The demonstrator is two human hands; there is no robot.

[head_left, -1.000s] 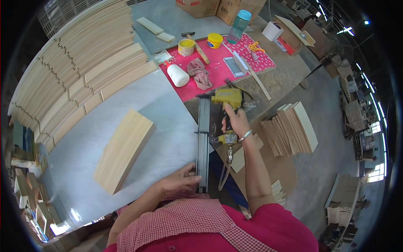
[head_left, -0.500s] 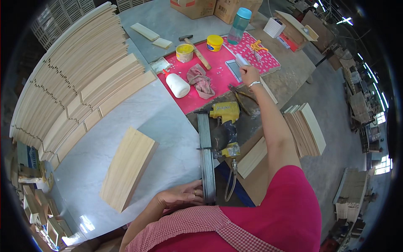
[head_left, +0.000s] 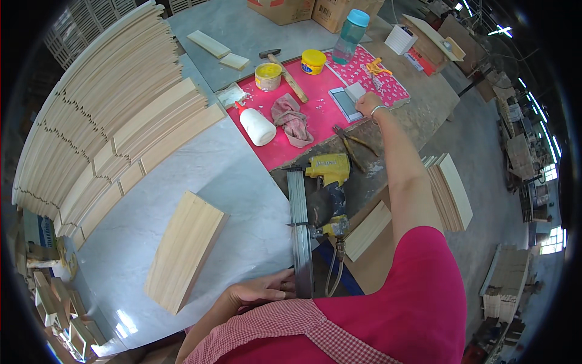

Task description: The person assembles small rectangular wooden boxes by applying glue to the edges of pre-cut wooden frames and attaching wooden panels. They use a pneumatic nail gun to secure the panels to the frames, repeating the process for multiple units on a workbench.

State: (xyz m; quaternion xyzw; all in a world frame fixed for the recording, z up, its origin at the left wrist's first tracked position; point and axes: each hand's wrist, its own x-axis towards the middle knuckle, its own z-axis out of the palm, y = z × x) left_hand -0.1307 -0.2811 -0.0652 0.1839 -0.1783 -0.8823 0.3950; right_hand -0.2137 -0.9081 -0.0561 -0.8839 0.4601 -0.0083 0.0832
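Left hand [head_left: 260,294] lies flat, fingers open, touching the metal strip [head_left: 299,230]; right hand [head_left: 367,104] grips a small white block [head_left: 354,92].

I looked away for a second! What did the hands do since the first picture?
The right hand let go of the yellow nail gun and reached forward to the small white block on the pink mat. The left hand stayed by the metal strip.

Single head-worn fisheye view, looking steeply down from above the person's chest onto the counter [head_left: 242,176]. Straight edges bow toward the dark circular rim. The near edge lies close below; the workshop floor [head_left: 485,139] curves away at right.
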